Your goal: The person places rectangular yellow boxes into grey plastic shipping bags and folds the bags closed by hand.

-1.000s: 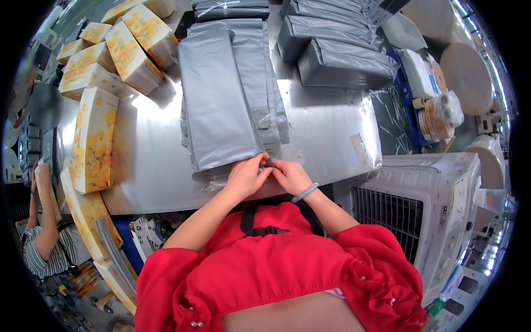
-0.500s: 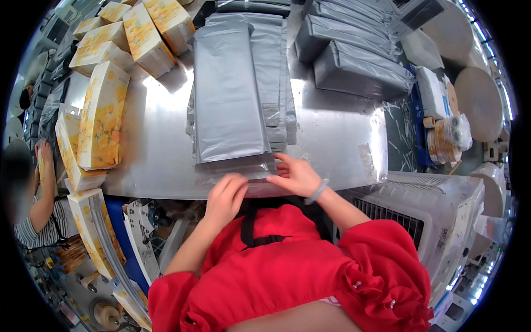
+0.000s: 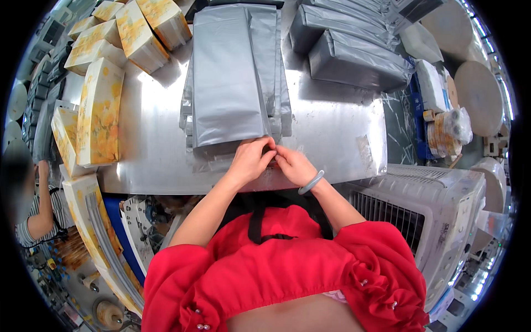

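Grey plastic bag [image 3: 225, 83] lies on a stack of similar bags [image 3: 266, 61] on the metal desk [image 3: 332, 127]. At its near right corner, the left hand [image 3: 251, 162] and right hand [image 3: 297, 168] meet, fingers bent inward; whether they grip its edge, I cannot tell. Left of it are flowered boxes [image 3: 99, 113]; right of it, wrapped grey parcels [image 3: 354, 63].

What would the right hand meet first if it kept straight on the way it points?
Most likely the fingers of the left hand, just ahead of the right hand; any gap is too small to judge. Beyond lies the top grey plastic mailing bag.
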Tool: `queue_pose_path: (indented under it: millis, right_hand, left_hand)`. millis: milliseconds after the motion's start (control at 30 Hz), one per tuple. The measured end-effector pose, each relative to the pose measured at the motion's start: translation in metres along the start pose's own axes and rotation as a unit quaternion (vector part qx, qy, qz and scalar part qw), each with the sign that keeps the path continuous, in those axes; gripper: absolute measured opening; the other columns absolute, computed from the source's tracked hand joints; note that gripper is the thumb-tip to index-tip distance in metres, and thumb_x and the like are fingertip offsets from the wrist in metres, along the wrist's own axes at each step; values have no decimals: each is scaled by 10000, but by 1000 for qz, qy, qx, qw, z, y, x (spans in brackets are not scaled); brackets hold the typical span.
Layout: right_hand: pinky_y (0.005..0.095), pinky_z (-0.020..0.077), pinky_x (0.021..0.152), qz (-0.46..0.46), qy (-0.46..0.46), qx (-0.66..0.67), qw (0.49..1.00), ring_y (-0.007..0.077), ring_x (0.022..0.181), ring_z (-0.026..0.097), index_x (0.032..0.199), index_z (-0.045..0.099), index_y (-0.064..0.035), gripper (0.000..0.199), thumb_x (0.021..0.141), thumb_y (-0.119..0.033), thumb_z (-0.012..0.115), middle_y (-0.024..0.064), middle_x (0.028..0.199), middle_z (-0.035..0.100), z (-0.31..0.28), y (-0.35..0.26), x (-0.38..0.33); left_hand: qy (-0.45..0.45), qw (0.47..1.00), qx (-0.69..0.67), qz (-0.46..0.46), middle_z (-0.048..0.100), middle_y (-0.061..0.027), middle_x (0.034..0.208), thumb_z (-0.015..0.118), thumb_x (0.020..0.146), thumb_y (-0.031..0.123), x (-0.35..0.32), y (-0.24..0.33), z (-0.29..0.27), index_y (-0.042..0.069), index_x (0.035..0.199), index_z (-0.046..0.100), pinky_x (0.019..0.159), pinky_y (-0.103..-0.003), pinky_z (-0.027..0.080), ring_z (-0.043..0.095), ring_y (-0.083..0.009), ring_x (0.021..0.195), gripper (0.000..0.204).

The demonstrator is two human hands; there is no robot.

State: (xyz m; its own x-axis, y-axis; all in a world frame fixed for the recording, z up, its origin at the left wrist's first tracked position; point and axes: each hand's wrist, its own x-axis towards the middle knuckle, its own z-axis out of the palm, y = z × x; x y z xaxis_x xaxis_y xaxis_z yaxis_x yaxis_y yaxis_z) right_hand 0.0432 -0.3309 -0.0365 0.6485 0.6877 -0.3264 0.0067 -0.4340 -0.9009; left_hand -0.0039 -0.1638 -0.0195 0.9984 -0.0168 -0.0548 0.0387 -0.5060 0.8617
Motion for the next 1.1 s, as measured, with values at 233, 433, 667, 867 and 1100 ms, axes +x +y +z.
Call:
queue_pose_path:
  millis: [233,433,667,867,1100]
  right_hand:
    - [317,470,899,139,-46,297,944,262,1040,595,1191,532,4,307,903,-95,488,166,1154,593,-11,8,-27]
    - [374,425,982,-437,-2,-449,779,233,1180,509,1165,569,-57,364,801,-67,557,87,1283,534,-78,-52,-8]
    - [339,462,846,-552,-9,-413,724,185,968,579,999,630,-81,279,721,-76,599,58,1124,597,-71,-38,56]
    - [281,361,497,-258,343,-72,901,217,530,446,698,509,9,211,874,-91,567,78,614,483,-44,-44,72]
    - [389,440,598,4,283,-213,935,291,589,542,774,552,14,349,896,-313,550,140,650,587,-34,-35,149]
  left_hand:
    - [96,974,201,-48,550,-133,882,640,752,40,-225,-82,4,48,884,598,717,-383,455,534,-333,821,138]
    - [-4,953,300,-43,594,-135,1082,563,736,-15,-182,-43,-113,35,995,615,885,-372,479,572,-283,1027,269]
    - [4,815,433,385,591,-57,937,603,672,107,-42,-53,-157,67,779,545,795,-344,489,593,-201,875,128]
    - [291,950,58,92,544,-128,767,604,782,28,-13,-31,-144,-3,757,509,618,-346,452,569,-259,680,103]
    - [320,937,124,-70,544,-172,888,565,854,53,58,-86,-104,-13,975,540,733,-382,436,541,-313,832,140]
